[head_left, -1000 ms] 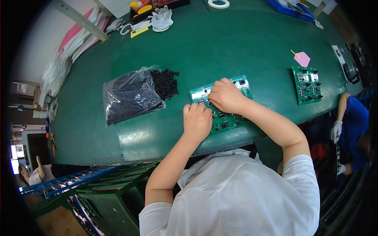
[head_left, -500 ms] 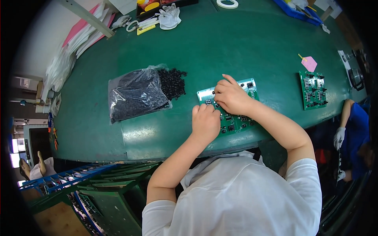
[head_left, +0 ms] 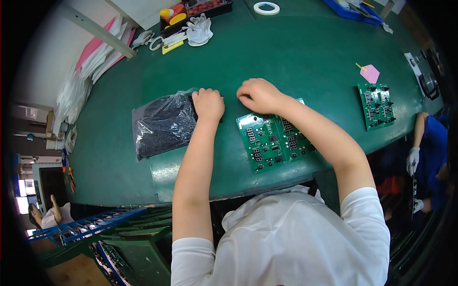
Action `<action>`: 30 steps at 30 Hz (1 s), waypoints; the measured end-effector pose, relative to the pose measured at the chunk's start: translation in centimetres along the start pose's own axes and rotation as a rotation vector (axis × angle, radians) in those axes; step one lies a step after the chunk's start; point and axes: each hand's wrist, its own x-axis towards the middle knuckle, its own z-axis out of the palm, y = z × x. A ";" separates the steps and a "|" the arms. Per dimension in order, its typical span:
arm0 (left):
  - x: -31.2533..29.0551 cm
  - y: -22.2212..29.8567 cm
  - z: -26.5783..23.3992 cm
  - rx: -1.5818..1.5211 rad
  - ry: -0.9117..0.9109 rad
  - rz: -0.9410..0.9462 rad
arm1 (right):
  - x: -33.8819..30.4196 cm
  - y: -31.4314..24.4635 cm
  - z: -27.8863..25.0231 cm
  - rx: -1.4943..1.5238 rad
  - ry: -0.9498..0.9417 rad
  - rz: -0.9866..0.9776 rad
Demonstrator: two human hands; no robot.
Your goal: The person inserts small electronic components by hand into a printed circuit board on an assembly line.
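Observation:
My left hand [head_left: 208,105] is over the mouth of a clear plastic bag [head_left: 164,125] full of small black parts, its fingers curled down. It covers most of the loose black pile there, and what its fingertips hold is hidden. My right hand [head_left: 260,97] hovers just beyond the far edge of a green circuit board [head_left: 265,148], with fingers bent inward and closed. Whatever sits in them, if anything, does not show. The board lies flat in front of me, with digit displays and black buttons on it; my right forearm hides its right part.
A second circuit board [head_left: 377,107] lies at the right beside a pink tag [head_left: 369,73]. Far back are white gloves [head_left: 198,31], a tape roll [head_left: 266,8] and a blue tray [head_left: 353,12]. A gloved co-worker [head_left: 429,157] is at the right edge.
Both hands have left the board. My left hand moved left to the black parts by the bag; my right hand drew away toward the board's far side, uncovering its displays.

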 end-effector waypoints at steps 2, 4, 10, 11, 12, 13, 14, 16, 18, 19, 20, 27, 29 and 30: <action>0.0 -0.4 0.2 0.034 0.009 -0.066 | 2.4 1.0 1.1 -0.014 -0.070 0.111; -0.6 -0.8 0.4 0.036 0.005 -0.049 | 4.2 1.9 3.1 -0.022 -0.144 0.218; -3.4 0.3 -0.8 -0.330 0.319 -0.049 | 6.4 1.5 6.7 -0.097 -0.245 0.270; -4.2 1.0 -1.4 -0.477 0.288 -0.035 | 6.6 1.6 6.6 -0.137 -0.274 0.254; -5.1 1.7 -2.4 -0.622 0.256 -0.024 | 6.9 1.6 6.5 -0.176 -0.303 0.235; -6.0 2.9 -3.2 -0.656 0.273 0.060 | 7.1 1.9 6.6 -0.177 -0.303 0.241; -6.6 4.1 -3.9 -0.691 0.290 0.145 | 7.2 2.4 6.6 -0.196 -0.304 0.259; -7.3 5.6 -4.8 -0.694 0.294 0.222 | 7.6 2.7 7.0 -0.215 -0.310 0.265; -7.3 6.3 -5.0 -0.684 0.302 0.251 | 7.8 2.8 7.1 -0.227 -0.293 0.261; -7.4 6.5 -5.0 -0.648 0.249 0.265 | 7.7 2.7 7.1 -0.228 -0.292 0.258; -7.4 6.6 -5.1 -0.611 0.196 0.280 | 7.2 2.6 7.1 -0.192 -0.233 0.263; -7.2 7.7 -5.1 -0.577 0.169 0.311 | 5.2 4.6 6.2 -0.060 -0.108 0.288; -7.2 7.9 -5.1 -0.555 0.209 0.298 | 4.6 4.8 5.9 -0.003 -0.082 0.256; -7.1 8.0 -5.1 -0.537 0.249 0.290 | 4.3 4.8 5.6 0.052 -0.056 0.230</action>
